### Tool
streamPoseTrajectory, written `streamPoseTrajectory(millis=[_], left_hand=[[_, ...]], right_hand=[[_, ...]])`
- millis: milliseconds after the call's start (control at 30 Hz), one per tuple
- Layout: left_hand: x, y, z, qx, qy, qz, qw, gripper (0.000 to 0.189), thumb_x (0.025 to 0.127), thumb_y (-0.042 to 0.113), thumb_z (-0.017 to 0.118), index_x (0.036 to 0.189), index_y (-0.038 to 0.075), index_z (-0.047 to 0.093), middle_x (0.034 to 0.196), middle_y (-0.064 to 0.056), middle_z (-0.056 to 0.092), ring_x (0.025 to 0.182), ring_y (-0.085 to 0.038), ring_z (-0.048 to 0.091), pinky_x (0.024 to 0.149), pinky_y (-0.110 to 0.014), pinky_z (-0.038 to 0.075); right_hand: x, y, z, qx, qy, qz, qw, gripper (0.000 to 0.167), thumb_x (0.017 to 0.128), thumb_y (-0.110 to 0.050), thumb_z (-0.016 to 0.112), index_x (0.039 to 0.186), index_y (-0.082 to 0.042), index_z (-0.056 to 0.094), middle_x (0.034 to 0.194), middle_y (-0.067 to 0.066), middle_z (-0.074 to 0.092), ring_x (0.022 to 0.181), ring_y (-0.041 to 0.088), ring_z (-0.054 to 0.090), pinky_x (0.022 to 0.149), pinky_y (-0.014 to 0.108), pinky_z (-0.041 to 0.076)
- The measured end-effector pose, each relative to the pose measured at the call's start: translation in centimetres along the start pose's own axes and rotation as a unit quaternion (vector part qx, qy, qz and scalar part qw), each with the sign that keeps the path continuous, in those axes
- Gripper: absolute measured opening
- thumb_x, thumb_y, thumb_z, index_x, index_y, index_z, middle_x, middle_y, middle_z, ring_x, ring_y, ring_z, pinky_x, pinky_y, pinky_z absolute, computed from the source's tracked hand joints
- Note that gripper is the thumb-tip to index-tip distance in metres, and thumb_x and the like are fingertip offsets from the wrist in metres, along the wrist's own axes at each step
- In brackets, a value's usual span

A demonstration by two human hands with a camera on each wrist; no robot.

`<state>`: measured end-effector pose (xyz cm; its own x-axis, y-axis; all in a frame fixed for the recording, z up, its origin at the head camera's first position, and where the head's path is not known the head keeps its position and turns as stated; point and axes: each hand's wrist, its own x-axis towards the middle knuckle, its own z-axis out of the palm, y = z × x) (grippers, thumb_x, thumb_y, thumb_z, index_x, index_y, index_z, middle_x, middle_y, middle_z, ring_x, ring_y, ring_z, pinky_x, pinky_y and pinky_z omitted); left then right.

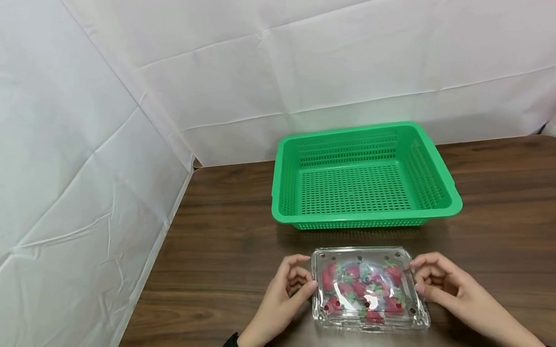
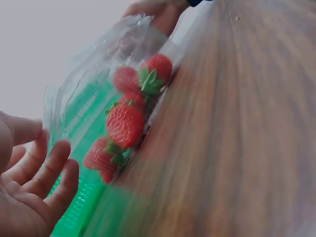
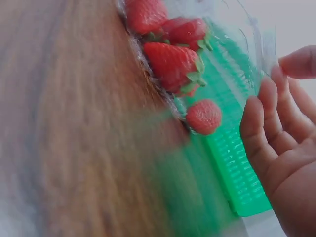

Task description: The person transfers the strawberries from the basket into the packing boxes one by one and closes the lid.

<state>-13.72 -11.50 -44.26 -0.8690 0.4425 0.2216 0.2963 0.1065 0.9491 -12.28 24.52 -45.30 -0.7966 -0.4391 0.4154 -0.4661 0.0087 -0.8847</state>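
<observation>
A clear plastic clamshell box [image 1: 369, 322], lid down, lies on the table with several red strawberries [image 1: 359, 289] inside. At its left side my left hand [image 1: 283, 294] holds the lid's edge by thumb and fingertips, the other fingers curled beneath. My right hand [image 1: 456, 293] does likewise at the right edge. In the left wrist view the fingertips [image 2: 60, 148] come up to the clear wall, strawberries [image 2: 126, 123] showing through it. Thumb and index meet at the lid's rim in the right wrist view, close to strawberries [image 3: 173, 64] with green leaves.
Just behind the box stands a green perforated plastic basket [image 1: 356, 219] with nothing in it. Everything rests on a dark brown wooden table [image 1: 223, 233]. White cloth [image 1: 217, 81] hangs along the back and the left side.
</observation>
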Motion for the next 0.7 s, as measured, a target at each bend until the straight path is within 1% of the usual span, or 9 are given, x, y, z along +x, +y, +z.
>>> streamPoseTrajectory(millis=[133, 233, 333, 400, 467, 533, 600, 633, 700], left_hand=[[0.2, 0.0, 0.4, -0.048, 0.012, -0.033, 0.9982, 0.047, 0.102, 0.007, 0.06, 0.142, 0.003, 0.036, 0.1, -0.016, 0.057, 0.088, -0.01, 0.056, 0.079, -0.021, 0.048], [0.3, -0.1, 0.6, -0.075, 0.024, -0.065, 0.9948, 0.041, 0.099, 0.005, 0.061, 0.134, 0.0, 0.04, 0.101, -0.009, 0.05, 0.085, -0.009, 0.053, 0.075, -0.02, 0.047], [0.4, 0.0, 0.7, -0.046, 0.023, -0.11, 0.9926, 0.021, 0.099, 0.009, 0.06, 0.115, -0.001, 0.05, 0.089, -0.003, 0.052, 0.072, -0.007, 0.053, 0.066, -0.018, 0.045], [0.3, 0.1, 0.8, -0.008, 0.001, -0.13, 0.9915, 0.015, 0.102, 0.015, 0.056, 0.096, 0.001, 0.055, 0.073, 0.001, 0.052, 0.06, -0.006, 0.05, 0.059, -0.018, 0.041], [0.3, 0.2, 0.8, 0.018, -0.025, -0.136, 0.9903, 0.031, 0.105, 0.02, 0.05, 0.08, 0.003, 0.053, 0.06, 0.003, 0.048, 0.053, -0.006, 0.047, 0.055, -0.018, 0.039], [0.3, 0.1, 1.0, 0.028, -0.04, -0.13, 0.9903, 0.041, 0.109, 0.023, 0.045, 0.073, 0.003, 0.05, 0.056, 0.003, 0.043, 0.05, -0.005, 0.043, 0.053, -0.018, 0.037], [0.2, 0.1, 1.1, 0.025, -0.034, -0.124, 0.9914, 0.042, 0.11, 0.025, 0.044, 0.075, 0.003, 0.05, 0.057, 0.004, 0.042, 0.051, -0.004, 0.041, 0.053, -0.018, 0.037], [0.2, 0.0, 1.2, 0.028, -0.026, -0.119, 0.9922, 0.04, 0.11, 0.024, 0.044, 0.078, 0.003, 0.053, 0.059, 0.004, 0.043, 0.054, -0.004, 0.042, 0.054, -0.019, 0.037], [0.1, -0.1, 1.4, 0.049, -0.01, -0.107, 0.993, 0.037, 0.11, 0.025, 0.044, 0.083, 0.005, 0.057, 0.063, 0.005, 0.042, 0.057, -0.004, 0.041, 0.056, -0.018, 0.035]], right_hand=[[0.0, 0.8, 0.1, 0.061, 0.016, 0.004, 0.998, 0.051, 0.086, 0.031, 0.049, 0.129, 0.004, 0.041, 0.097, 0.005, 0.052, 0.088, 0.012, 0.064, 0.07, 0.027, 0.056], [-0.2, 1.1, -0.1, 0.051, 0.008, 0.055, 0.9972, 0.049, 0.088, 0.027, 0.049, 0.126, -0.003, 0.038, 0.093, 0.002, 0.053, 0.08, 0.012, 0.064, 0.063, 0.028, 0.056], [-0.6, 1.2, -0.7, 0.035, -0.039, 0.115, 0.992, 0.035, 0.097, 0.016, 0.047, 0.121, -0.008, 0.04, 0.082, 0.0, 0.061, 0.063, 0.016, 0.062, 0.05, 0.032, 0.052], [-0.8, 1.2, -1.2, 0.049, -0.093, 0.139, 0.9847, 0.021, 0.103, 0.011, 0.038, 0.121, 0.002, 0.044, 0.074, 0.005, 0.065, 0.053, 0.022, 0.059, 0.044, 0.034, 0.049], [-0.8, 1.1, -1.5, 0.063, -0.143, 0.149, 0.9763, 0.025, 0.107, 0.007, 0.028, 0.116, 0.009, 0.052, 0.067, 0.01, 0.064, 0.049, 0.026, 0.056, 0.043, 0.034, 0.048], [-0.6, 1.0, -1.5, 0.074, -0.175, 0.149, 0.9704, 0.034, 0.109, 0.005, 0.022, 0.106, 0.012, 0.055, 0.066, 0.014, 0.062, 0.048, 0.029, 0.053, 0.044, 0.034, 0.048], [-0.4, 0.8, -1.2, 0.079, -0.179, 0.14, 0.9706, 0.036, 0.109, 0.006, 0.021, 0.098, 0.009, 0.055, 0.067, 0.016, 0.059, 0.049, 0.03, 0.05, 0.045, 0.035, 0.047], [-0.3, 0.8, -1.0, 0.075, -0.175, 0.137, 0.9721, 0.036, 0.109, 0.005, 0.022, 0.093, 0.002, 0.054, 0.067, 0.016, 0.058, 0.051, 0.03, 0.05, 0.045, 0.035, 0.047], [-0.3, 0.6, -0.6, 0.061, -0.162, 0.139, 0.9751, 0.033, 0.11, 0.003, 0.025, 0.089, -0.003, 0.05, 0.068, 0.015, 0.056, 0.052, 0.027, 0.05, 0.046, 0.034, 0.047]])
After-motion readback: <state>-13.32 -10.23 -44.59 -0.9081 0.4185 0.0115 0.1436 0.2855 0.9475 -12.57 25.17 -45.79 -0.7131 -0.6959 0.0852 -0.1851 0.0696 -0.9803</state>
